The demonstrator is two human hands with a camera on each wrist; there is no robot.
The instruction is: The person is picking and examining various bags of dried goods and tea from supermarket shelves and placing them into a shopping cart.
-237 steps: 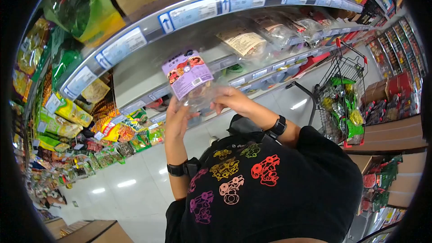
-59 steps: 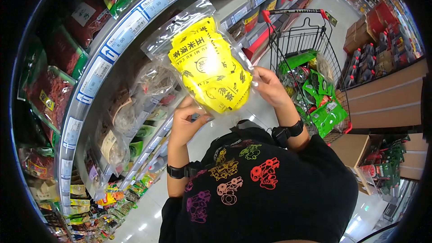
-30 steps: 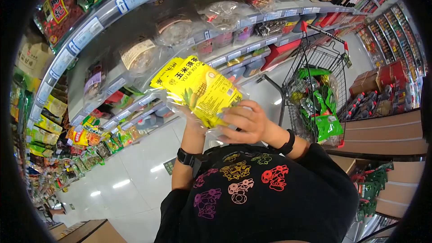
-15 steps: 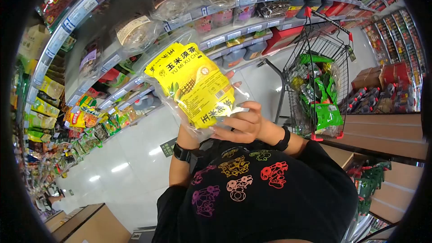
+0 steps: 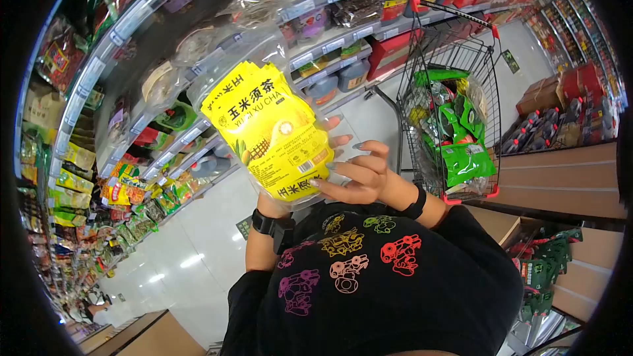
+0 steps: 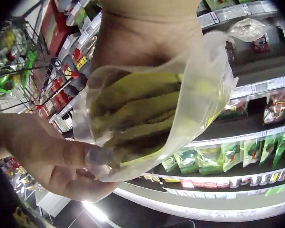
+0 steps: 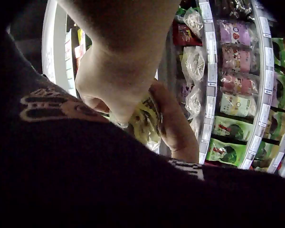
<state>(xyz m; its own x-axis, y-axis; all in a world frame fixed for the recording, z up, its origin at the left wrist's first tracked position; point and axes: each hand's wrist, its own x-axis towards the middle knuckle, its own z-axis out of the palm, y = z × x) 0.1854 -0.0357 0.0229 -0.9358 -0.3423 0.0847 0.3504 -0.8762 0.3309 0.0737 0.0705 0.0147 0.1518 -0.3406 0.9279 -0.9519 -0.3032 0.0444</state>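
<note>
Largest first, we see shelves [image 5: 302, 8] of bagged goods, curving away ahead of us. Beside them stands the cart [image 5: 456, 14], part filled and well apart from our hands.

Nearer is the yellow bag [image 5: 269, 133], held up in front of the chest, tilted, its clear top end pointing toward the shelves. We judge it light and soft: a clear plastic skin round a bundle of flat yellow packets [image 5: 283, 109]. The film shines and would probably slip under dry fingers, and the packets could slide about inside. Nothing looks brittle, though a hard squeeze might crumple it. We think the best support is a palm flat behind the middle, with a pinch at a lower corner; the limp top would likely fold if used alone.

Our left hand [image 6: 142, 40] lies behind the bag, its fingertips [image 5: 333, 122] showing past one edge; we cannot tell how far it curls. Our right hand [image 5: 361, 175] pinches the lower edge, fingers spread over the front.
</note>
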